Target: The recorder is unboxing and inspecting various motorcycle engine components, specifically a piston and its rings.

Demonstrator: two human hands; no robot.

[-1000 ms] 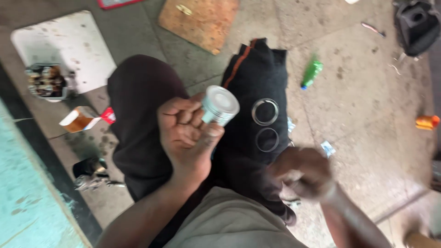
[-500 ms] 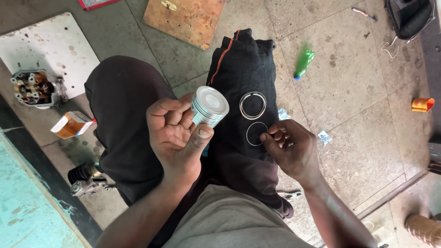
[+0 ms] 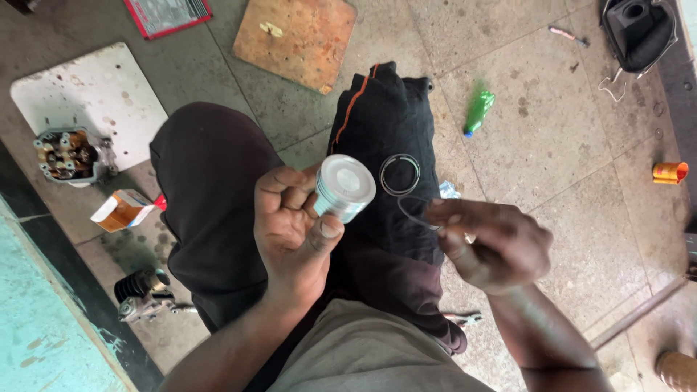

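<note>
The left hand (image 3: pixel 294 232) is closed around a short, smooth, silvery metal piston (image 3: pixel 343 187), fingers curled over its side and the thumb pressed up against its lower edge, with the flat round crown tilted toward the camera near the middle of the view. At about three o'clock from the piston, the right hand (image 3: pixel 494 243) pinches a thin dark metal ring (image 3: pixel 412 210) between thumb and fingertips; only part of its loop shows, held just beside the piston. A second thin ring (image 3: pixel 400 175), a full circle, lies flat on the black cloth (image 3: pixel 385 109) draped over the person's knee, so two rings are in view. The floor (image 3: pixel 552 131) is rough, stained concrete in large slabs. At about one o'clock lies one green plastic bottle (image 3: pixel 478 110) on its side; at three o'clock, near the frame edge, one small orange container (image 3: pixel 669 172). At nine to ten o'clock a grey metal engine part (image 3: pixel 71 155) with several round openings sits on the edge of a white speckled board (image 3: pixel 94 94); below it lies a small orange and white carton (image 3: pixel 122 210). At twelve o'clock is one worn brown wooden board (image 3: pixel 294 40).
</note>
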